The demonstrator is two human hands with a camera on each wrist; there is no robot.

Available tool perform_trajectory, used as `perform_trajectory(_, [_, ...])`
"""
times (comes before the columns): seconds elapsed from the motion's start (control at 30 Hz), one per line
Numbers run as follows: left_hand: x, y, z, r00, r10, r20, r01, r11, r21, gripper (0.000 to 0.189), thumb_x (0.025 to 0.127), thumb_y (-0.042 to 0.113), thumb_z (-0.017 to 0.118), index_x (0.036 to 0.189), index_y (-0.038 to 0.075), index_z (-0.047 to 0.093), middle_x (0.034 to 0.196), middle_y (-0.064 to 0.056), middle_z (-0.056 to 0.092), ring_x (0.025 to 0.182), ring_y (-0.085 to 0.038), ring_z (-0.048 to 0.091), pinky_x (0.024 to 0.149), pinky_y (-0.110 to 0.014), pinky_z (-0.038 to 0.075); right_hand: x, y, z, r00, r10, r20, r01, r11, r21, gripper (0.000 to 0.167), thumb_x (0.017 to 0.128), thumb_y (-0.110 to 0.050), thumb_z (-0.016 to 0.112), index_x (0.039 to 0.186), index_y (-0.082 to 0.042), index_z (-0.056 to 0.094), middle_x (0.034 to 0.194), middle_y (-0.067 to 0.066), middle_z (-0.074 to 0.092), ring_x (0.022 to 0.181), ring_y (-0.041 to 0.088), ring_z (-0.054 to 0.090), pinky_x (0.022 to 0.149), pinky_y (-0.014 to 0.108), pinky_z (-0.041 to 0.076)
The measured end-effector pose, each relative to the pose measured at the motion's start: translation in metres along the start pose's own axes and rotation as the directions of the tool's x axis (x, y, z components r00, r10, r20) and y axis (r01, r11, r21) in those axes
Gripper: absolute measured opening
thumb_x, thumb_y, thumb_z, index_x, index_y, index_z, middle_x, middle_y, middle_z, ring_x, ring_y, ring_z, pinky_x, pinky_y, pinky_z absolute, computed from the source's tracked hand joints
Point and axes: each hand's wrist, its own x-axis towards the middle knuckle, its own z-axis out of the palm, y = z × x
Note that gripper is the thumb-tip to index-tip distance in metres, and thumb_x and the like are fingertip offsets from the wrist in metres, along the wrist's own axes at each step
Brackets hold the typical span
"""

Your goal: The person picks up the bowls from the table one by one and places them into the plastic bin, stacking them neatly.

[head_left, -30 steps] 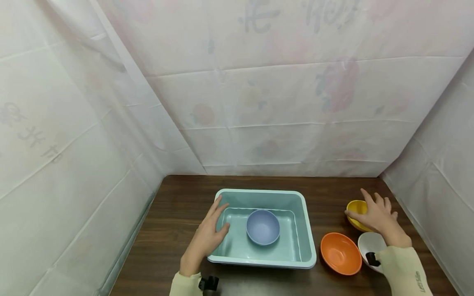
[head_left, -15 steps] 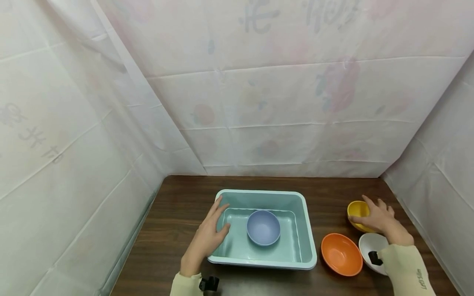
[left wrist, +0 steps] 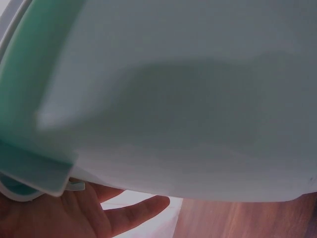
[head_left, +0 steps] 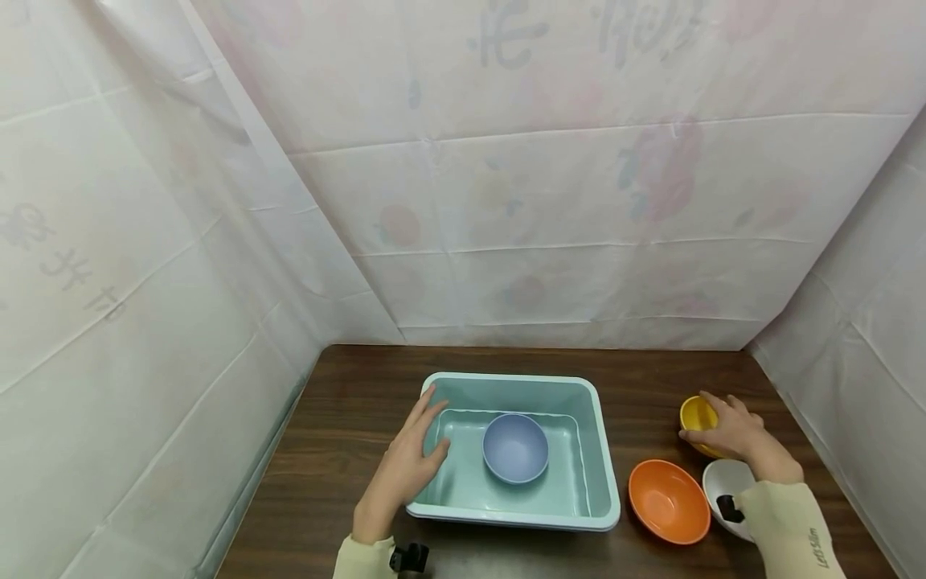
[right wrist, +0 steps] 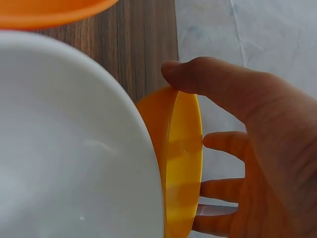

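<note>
My right hand (head_left: pixel 734 430) is over the small yellow bowl (head_left: pixel 694 414) at the right of the table. In the right wrist view its thumb lies at the yellow bowl's (right wrist: pixel 184 158) rim, and the other fingers stretch toward that rim, spread apart from the thumb. I cannot tell how firmly they touch. My left hand (head_left: pixel 405 462) stays at the left side of a light green basin (head_left: pixel 604 466), fingers extended by its rim. A purple bowl (head_left: pixel 515 449) sits inside the basin. The left wrist view is mostly filled by the basin's wall (left wrist: pixel 198 124), with some fingers below.
An orange bowl (head_left: pixel 669 503) stands right of the basin. Next to it is a white bowl (head_left: pixel 723 482), partly hidden by the right sleeve. White printed cloth (head_left: pixel 542 201) hangs behind and on both sides of the dark wooden table (head_left: pixel 347 410).
My right hand has lowered onto the yellow bowl, its thumb and fingers drawing a little closer together. The left hand, basin and other bowls keep their places.
</note>
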Motion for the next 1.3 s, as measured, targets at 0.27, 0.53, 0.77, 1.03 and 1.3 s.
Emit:
perform_trajectory(0.27, [-0.001, 0.000, 0.000, 1.000, 0.008, -0.001, -0.008, 1.000, 0.000, 0.059, 0.099, 0.019, 0.068, 0.155, 0.019, 0.047, 0.172, 0.009, 0.019, 0.147, -0.027, 0.045, 0.103, -0.058, 0.050, 0.002, -0.002, 0.001, 1.000, 0.009, 0.017, -0.009, 1.000, -0.016, 0.100, 0.085, -0.054, 0.074, 0.148, 0.012, 0.031, 0.140, 0.058, 0.022, 0.111, 0.079, 0.036, 0.090, 0.084, 0.039])
perform_trajectory(0.53, [-0.002, 0.001, 0.000, 1.000, -0.002, 0.005, 0.002, 1.000, -0.003, 0.058, 0.100, 0.020, 0.068, 0.155, 0.020, 0.047, 0.172, 0.009, 0.019, 0.147, -0.027, 0.045, 0.104, -0.058, 0.050, 0.002, -0.008, -0.003, 1.000, 0.007, 0.026, -0.006, 1.000, -0.012, 0.099, 0.084, -0.051, 0.076, 0.146, 0.013, 0.033, 0.132, 0.056, 0.029, 0.102, 0.069, 0.043, 0.085, 0.078, 0.046])
perform_trajectory(0.77, [-0.001, 0.000, 0.001, 1.000, -0.005, 0.010, 0.005, 1.000, 0.002, 0.058, 0.100, 0.020, 0.067, 0.155, 0.020, 0.047, 0.173, 0.009, 0.018, 0.148, -0.027, 0.044, 0.105, -0.058, 0.049, 0.006, -0.010, -0.003, 0.999, 0.009, 0.032, -0.009, 1.000, -0.027, 0.101, 0.082, -0.053, 0.077, 0.146, 0.012, 0.034, 0.130, 0.054, 0.031, 0.102, 0.068, 0.043, 0.084, 0.077, 0.046])
perform_trajectory(1.03, [-0.002, 0.000, 0.000, 1.000, 0.007, 0.007, -0.007, 1.000, 0.004, 0.059, 0.100, 0.020, 0.068, 0.155, 0.022, 0.047, 0.173, 0.009, 0.018, 0.147, -0.027, 0.045, 0.102, -0.056, 0.051, 0.009, -0.015, -0.004, 1.000, -0.026, 0.005, 0.026, 0.999, -0.034, 0.098, 0.082, -0.052, 0.077, 0.146, 0.012, 0.036, 0.130, 0.053, 0.033, 0.102, 0.068, 0.043, 0.083, 0.077, 0.046])
perform_trajectory(1.3, [0.000, 0.001, -0.001, 1.000, -0.004, 0.004, 0.004, 1.000, -0.002, 0.058, 0.099, 0.019, 0.068, 0.154, 0.017, 0.049, 0.172, 0.007, 0.020, 0.147, -0.029, 0.045, 0.105, -0.060, 0.049, 0.006, -0.031, -0.012, 0.995, -0.091, -0.038, 0.089, 0.994, -0.061, 0.092, 0.083, -0.047, 0.078, 0.144, 0.012, 0.041, 0.130, 0.053, 0.037, 0.102, 0.070, 0.045, 0.084, 0.077, 0.044])
